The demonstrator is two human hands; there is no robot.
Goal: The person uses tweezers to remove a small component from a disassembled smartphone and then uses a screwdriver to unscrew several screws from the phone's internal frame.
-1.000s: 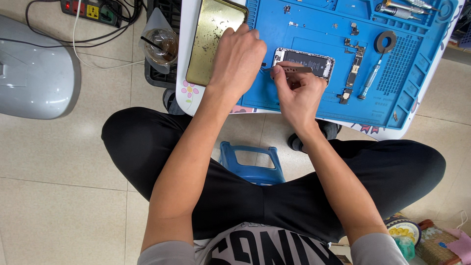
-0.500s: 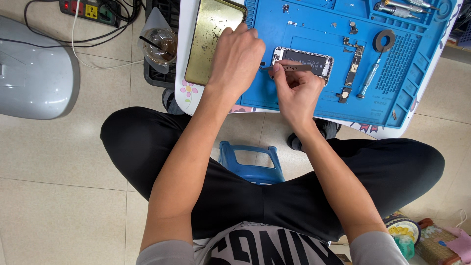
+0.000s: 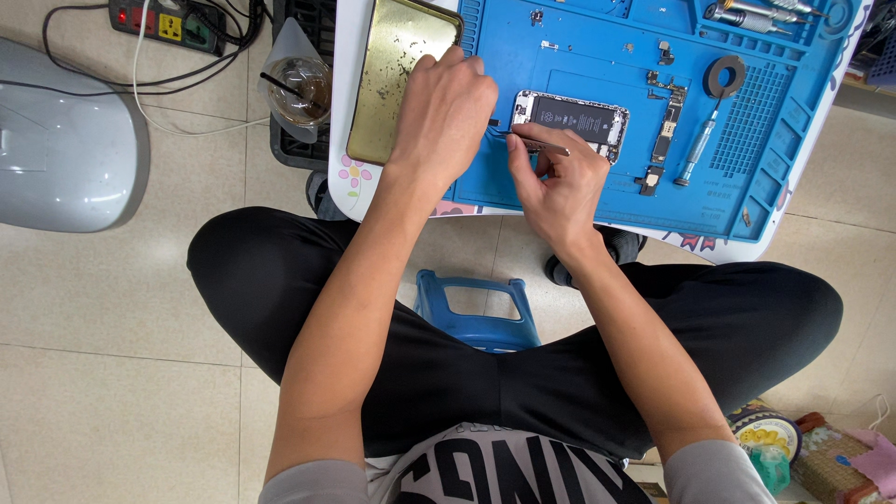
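One opened smartphone lies flat on the blue silicone repair mat, back shell up-facing, display removed, black battery and circuit board exposed — so the disassembly looks, by my judgement, well under way but not finished, since the battery and board sit in the shell.

Right hand: thumb and fingers pressed together on a pair of slim metal tweezers, tips pointing left toward the phone's lower left corner. Whether the tips hold anything is too small to tell.

Left hand: palm down, fingers curled, resting on the mat's left edge just beside the phone; what lies under the fingers is hidden, so I cannot tell if it grips anything.

Loose parts on the mat, right of the phone: a narrow flex-cable assembly, a blue-handled screwdriver, a dark ring-shaped roll of tape, a few small screws and brackets near the top.

Left of the mat: a gold-coloured metal tray, touching the left hand's side.

Surroundings — a plastic cup with a straw, a power strip with cables, a grey rounded housing on the tiled floor, a blue plastic stool beneath the seated person.
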